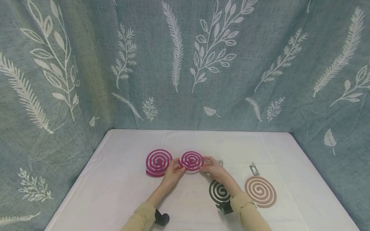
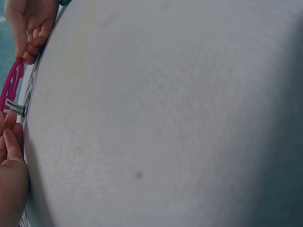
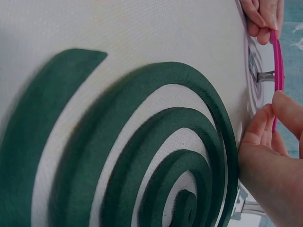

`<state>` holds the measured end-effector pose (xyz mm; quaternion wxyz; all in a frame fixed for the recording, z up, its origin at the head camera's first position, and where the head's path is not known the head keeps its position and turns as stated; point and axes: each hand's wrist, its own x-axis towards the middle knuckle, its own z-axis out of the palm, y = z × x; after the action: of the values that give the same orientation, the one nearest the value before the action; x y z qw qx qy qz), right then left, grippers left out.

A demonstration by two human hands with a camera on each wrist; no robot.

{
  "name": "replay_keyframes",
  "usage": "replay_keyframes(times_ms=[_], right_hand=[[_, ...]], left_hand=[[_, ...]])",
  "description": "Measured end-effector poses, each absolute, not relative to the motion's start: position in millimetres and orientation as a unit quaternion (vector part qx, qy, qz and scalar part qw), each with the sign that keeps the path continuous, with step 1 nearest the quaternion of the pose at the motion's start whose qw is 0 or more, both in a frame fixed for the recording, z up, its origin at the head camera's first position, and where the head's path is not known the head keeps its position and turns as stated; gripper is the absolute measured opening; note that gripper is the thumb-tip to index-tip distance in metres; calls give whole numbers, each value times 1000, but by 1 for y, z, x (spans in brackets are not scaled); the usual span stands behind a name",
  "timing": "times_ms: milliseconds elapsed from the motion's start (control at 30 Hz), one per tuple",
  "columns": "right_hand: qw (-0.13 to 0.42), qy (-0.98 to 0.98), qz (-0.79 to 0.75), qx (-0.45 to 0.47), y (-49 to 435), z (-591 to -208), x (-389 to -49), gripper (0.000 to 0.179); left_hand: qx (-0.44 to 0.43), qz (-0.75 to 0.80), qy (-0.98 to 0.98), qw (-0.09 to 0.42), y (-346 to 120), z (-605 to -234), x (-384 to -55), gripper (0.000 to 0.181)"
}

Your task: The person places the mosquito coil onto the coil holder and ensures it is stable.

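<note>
Both hands hold a pink mosquito coil (image 1: 191, 159) by its opposite edges, roughly level above the white table. My left hand (image 1: 174, 172) pinches its left edge, and my right hand (image 1: 216, 169) pinches the right one. Under the coil a small metal coil stand (image 3: 265, 76) shows in the right wrist view and seems to meet its underside. A second pink coil (image 1: 158, 161) lies just left of my left hand. Below my right wrist is a dark green coil (image 3: 175, 109), partly hidden by that arm in the head view.
To the right lies a tan coil (image 1: 260, 192), with a metal stand (image 1: 254, 168) behind it. Another stand (image 1: 220, 162) is half hidden behind my right hand. Dark pieces (image 1: 162, 218) sit by the left sleeve and under the right forearm. A patterned curtain (image 1: 185, 64) surrounds the table.
</note>
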<state>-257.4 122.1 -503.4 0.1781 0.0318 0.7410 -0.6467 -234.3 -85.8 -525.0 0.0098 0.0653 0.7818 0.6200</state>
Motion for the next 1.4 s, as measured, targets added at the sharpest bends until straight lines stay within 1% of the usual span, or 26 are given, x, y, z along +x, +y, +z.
replay_keyframes(times_ms=[267,1400], right_hand=[[172,748,-640,37,122,-504,-256,61],[177,739,-650,12,123,-505,-257,60]], left_hand=[[61,628,775,19,-84,-524,-233,54],[68,621,781,6,-86,-524,-234,53]])
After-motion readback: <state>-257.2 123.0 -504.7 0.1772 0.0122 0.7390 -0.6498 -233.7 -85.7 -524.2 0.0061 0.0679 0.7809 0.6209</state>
